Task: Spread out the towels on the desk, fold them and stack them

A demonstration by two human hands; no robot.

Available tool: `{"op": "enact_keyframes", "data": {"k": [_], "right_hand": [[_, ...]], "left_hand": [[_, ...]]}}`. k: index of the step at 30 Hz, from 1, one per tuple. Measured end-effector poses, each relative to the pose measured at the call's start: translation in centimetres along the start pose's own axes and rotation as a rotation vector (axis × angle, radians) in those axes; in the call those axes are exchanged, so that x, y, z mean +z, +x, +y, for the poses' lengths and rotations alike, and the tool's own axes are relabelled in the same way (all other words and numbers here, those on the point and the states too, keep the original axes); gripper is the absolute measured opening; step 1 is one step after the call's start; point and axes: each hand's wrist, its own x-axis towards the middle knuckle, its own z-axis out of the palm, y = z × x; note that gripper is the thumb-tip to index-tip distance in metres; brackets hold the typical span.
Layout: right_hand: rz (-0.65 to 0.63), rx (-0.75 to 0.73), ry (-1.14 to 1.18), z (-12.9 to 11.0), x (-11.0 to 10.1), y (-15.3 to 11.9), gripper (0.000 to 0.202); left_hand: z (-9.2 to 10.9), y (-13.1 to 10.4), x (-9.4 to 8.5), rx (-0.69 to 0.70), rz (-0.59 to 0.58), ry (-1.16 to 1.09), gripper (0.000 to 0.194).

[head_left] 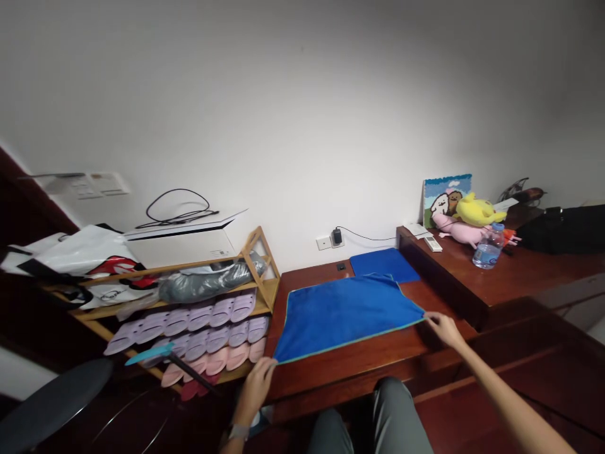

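A blue towel [345, 314] with a pale green edge is spread over the dark red wooden table [331, 372]. My left hand [258, 383] pinches its near left corner at the table's left edge. The near right corner is gripped between the fingers of my right hand [443, 328], so the front edge runs nearly straight between both hands. Behind it lies a second blue cloth [388, 263], folded flat near the wall and partly covered by the towel.
On the left a wooden rack [271, 284] holds rows of slippers [222, 313], with a white box [184, 248] on top. To the right, a raised desktop [454, 277] bears a water bottle [489, 249], plush toys [477, 211] and a remote [433, 244]. A charger [337, 236] is plugged into the wall.
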Motion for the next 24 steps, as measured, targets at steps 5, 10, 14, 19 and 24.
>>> {"op": "enact_keyframes", "data": {"k": [5,10,14,19,24], "right_hand": [[-0.002,0.015,-0.020,4.0,2.3,-3.8,0.041],[-0.060,-0.015,-0.023,6.9,1.9,-5.9,0.038],[-0.101,-0.034,-0.041,8.5,2.1,-7.4,0.036],[-0.113,-0.057,-0.108,8.1,2.0,-8.1,0.031],[-0.252,-0.093,-0.279,7.8,1.6,-7.2,0.031]], "left_hand": [[-2.1,-5.5,4.0,0.016,-0.058,0.090,0.036],[-3.1,-7.7,3.8,0.061,-0.079,0.175,0.035],[-3.1,-8.9,3.9,0.062,-0.054,0.209,0.034],[-2.5,-9.2,3.8,0.098,-0.028,0.261,0.026],[-3.1,-7.8,3.6,0.165,-0.023,0.333,0.025]]}}
